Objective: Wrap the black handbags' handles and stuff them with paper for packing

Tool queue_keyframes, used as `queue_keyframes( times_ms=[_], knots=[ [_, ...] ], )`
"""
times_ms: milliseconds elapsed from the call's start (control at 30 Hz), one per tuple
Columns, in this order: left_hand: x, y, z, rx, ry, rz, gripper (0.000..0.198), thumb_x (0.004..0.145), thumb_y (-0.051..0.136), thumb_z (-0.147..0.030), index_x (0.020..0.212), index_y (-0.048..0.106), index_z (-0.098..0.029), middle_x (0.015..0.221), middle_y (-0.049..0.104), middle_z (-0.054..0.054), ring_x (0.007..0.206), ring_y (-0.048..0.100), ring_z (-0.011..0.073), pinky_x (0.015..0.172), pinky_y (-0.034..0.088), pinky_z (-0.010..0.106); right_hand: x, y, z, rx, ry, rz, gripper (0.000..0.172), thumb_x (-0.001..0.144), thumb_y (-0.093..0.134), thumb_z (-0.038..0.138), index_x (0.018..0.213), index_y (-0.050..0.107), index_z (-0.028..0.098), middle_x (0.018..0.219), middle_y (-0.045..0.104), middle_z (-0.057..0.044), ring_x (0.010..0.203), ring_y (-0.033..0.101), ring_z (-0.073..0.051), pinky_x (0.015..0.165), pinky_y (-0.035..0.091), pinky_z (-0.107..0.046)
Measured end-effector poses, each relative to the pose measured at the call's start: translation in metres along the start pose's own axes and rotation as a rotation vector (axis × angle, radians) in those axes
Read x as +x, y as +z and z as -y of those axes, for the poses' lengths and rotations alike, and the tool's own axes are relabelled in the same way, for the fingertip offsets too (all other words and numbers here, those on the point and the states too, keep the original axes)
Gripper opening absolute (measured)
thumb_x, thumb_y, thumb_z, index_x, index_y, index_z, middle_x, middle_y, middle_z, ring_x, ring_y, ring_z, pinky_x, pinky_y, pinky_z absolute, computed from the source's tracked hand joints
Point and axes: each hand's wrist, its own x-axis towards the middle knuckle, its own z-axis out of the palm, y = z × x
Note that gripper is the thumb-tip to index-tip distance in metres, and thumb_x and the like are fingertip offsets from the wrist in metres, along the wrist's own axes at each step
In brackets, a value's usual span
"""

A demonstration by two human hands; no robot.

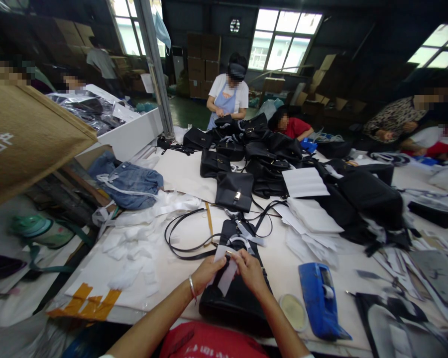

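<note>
A black handbag (233, 308) lies on the table right in front of me, its upper part pointing away. Over its metal clasp area hangs a strip of thin white wrapping paper (228, 281). My left hand (208, 272) is closed at the strip's left side, fingers bent against the bag. My right hand (249, 270) pinches the strip's right side between thumb and fingers. A white wrapped ring-like handle (240, 241) arches just beyond my fingers. Thin black straps (175, 252) loop out to the left. Another black bag with a gold clasp (234, 191) sits farther up.
A blue tape dispenser (318, 301) and a round tape roll (293, 312) stand at my right. White paper sheets (313, 216) lie beyond them. Many black bags (261, 144) are heaped mid-table. Paper scraps (130, 258) and a denim bundle (130, 183) lie left. Co-workers stand across the table.
</note>
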Motion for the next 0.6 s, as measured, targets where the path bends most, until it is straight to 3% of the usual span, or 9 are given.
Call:
queue_keyframes(
  times_ms=[100, 233, 333, 500, 600],
  knots=[
    [0.002, 0.001, 0.001, 0.043, 0.008, -0.029, 0.049, 0.08, 0.053, -0.053, 0.102, 0.062, -0.01, 0.084, 0.068, 0.011, 0.072, 0.064, 0.0214, 0.069, 0.049, 0.034, -0.001, 0.0, 0.0, 0.101, 0.025, 0.03, 0.037, 0.085, 0.043, 0.055, 0.069, 0.052, 0.022, 0.049, 0.052, 0.004, 0.047, 0.05, -0.014, 0.05, 0.036, -0.025],
    [0.0, 0.003, 0.002, 0.065, 0.026, -0.081, 0.049, 0.081, 0.051, -0.053, 0.102, 0.062, -0.01, 0.077, 0.068, 0.009, 0.066, 0.062, 0.0184, 0.063, 0.048, 0.03, -0.009, -0.002, -0.007, 0.492, 0.132, 0.162, 0.045, 0.085, 0.037, 0.06, 0.087, 0.056, 0.02, 0.053, 0.052, 0.003, 0.041, 0.042, -0.01, 0.046, 0.037, -0.024],
    [0.0, 0.007, 0.002, 0.062, 0.013, -0.13, 0.05, 0.081, 0.051, -0.053, 0.105, 0.061, -0.011, 0.072, 0.067, 0.007, 0.062, 0.061, 0.0169, 0.06, 0.047, 0.028, -0.013, -0.001, -0.013, 0.697, 0.19, 0.12, 0.047, 0.082, 0.044, 0.06, 0.103, 0.055, 0.02, 0.063, 0.053, 0.003, 0.043, 0.039, -0.008, 0.052, 0.044, -0.025],
    [0.002, 0.01, -0.002, 0.12, 0.005, -0.086, 0.051, 0.079, 0.051, -0.057, 0.089, 0.065, -0.009, 0.072, 0.068, 0.01, 0.059, 0.062, 0.0162, 0.057, 0.047, 0.027, -0.005, 0.0, -0.012, 0.577, 0.124, 0.236, 0.037, 0.078, 0.058, 0.051, 0.095, 0.061, 0.019, 0.065, 0.054, 0.002, 0.052, 0.045, -0.009, 0.052, 0.041, -0.022],
    [0.003, 0.006, -0.006, 0.153, -0.035, -0.085, 0.052, 0.076, 0.054, -0.058, 0.09, 0.065, -0.008, 0.071, 0.069, 0.01, 0.057, 0.063, 0.0169, 0.055, 0.046, 0.026, 0.005, -0.004, -0.01, 0.49, 0.084, 0.267, 0.032, 0.076, 0.061, 0.048, 0.084, 0.062, 0.018, 0.069, 0.056, 0.001, 0.058, 0.048, -0.01, 0.051, 0.04, -0.021]
  ],
)
